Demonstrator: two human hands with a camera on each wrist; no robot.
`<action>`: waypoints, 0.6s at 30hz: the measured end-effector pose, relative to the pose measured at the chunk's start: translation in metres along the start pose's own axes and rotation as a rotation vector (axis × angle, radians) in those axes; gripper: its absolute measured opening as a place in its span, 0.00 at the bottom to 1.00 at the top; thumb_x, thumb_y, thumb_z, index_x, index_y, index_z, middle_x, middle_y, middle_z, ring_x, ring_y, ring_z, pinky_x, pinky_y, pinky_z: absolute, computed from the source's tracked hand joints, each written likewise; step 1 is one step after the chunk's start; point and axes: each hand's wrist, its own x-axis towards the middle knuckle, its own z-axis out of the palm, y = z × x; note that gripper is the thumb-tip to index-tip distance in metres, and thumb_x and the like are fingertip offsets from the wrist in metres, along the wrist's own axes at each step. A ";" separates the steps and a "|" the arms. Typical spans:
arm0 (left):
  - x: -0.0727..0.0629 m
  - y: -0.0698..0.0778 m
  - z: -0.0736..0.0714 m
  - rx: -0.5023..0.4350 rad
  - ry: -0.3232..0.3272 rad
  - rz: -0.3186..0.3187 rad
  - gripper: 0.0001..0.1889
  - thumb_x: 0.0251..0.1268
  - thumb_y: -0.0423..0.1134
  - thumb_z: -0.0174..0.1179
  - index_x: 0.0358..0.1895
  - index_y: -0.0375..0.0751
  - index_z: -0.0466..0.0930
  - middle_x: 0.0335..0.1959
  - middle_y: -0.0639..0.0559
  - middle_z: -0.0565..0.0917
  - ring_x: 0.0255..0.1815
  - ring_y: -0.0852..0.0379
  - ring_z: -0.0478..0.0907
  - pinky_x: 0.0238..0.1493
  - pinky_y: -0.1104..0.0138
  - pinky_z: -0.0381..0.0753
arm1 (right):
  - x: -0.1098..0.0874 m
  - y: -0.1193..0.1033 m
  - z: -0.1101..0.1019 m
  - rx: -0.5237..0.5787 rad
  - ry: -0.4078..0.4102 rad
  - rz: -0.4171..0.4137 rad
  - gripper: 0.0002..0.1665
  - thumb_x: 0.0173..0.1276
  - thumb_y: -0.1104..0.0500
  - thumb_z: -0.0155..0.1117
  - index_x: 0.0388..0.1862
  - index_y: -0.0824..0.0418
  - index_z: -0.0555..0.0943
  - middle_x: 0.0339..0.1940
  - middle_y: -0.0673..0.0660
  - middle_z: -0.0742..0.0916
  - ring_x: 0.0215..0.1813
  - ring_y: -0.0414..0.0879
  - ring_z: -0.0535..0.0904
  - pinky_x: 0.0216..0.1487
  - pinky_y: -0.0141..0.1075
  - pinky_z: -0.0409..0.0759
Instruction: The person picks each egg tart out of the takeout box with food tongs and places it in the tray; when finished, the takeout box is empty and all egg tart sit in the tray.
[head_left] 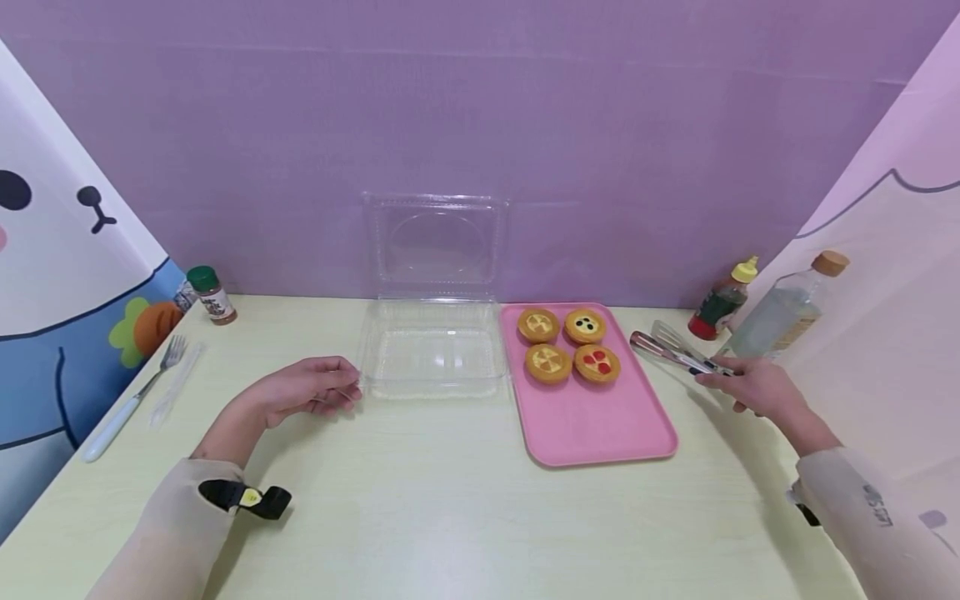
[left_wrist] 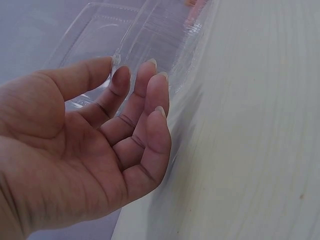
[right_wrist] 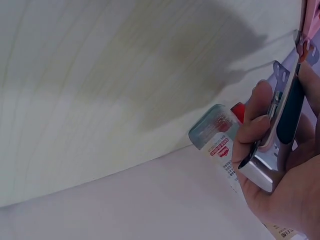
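My left hand (head_left: 311, 390) is at the left edge of a clear plastic clamshell container (head_left: 435, 346), whose lid stands raised against the wall. In the left wrist view, thumb and index finger pinch the container's corner, while the other fingers curl loosely. My right hand (head_left: 757, 390) grips metal tongs (head_left: 667, 350) by their dark-inlaid handle (right_wrist: 290, 115). Those tongs point left, their ends just beyond the right edge of a pink tray (head_left: 600, 429). Several egg tarts sit at the tray's far end, including one with red topping (head_left: 597, 364) and one with dark dots (head_left: 585, 326).
Behind the right hand stand a clear bottle with a cork-coloured cap (head_left: 780, 312) and a sauce bottle with a yellow cap (head_left: 720, 304). At the far left are a green-capped spice jar (head_left: 213, 298), a fork (head_left: 138, 400) and a clear plastic utensil (head_left: 178, 383).
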 end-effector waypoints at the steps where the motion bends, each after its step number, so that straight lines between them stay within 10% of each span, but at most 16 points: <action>1: 0.000 0.000 0.000 0.001 0.000 0.000 0.17 0.78 0.49 0.53 0.51 0.36 0.73 0.43 0.51 0.84 0.43 0.57 0.81 0.45 0.64 0.79 | 0.000 0.001 0.000 0.002 -0.002 0.001 0.48 0.69 0.34 0.61 0.73 0.68 0.67 0.31 0.59 0.80 0.28 0.47 0.77 0.25 0.38 0.73; 18: -0.002 0.001 0.001 0.009 -0.003 -0.002 0.19 0.78 0.48 0.52 0.53 0.33 0.72 0.45 0.49 0.83 0.44 0.55 0.81 0.47 0.63 0.79 | 0.003 0.000 0.005 0.026 -0.020 0.041 0.51 0.67 0.31 0.61 0.74 0.66 0.65 0.32 0.59 0.80 0.30 0.48 0.77 0.28 0.38 0.73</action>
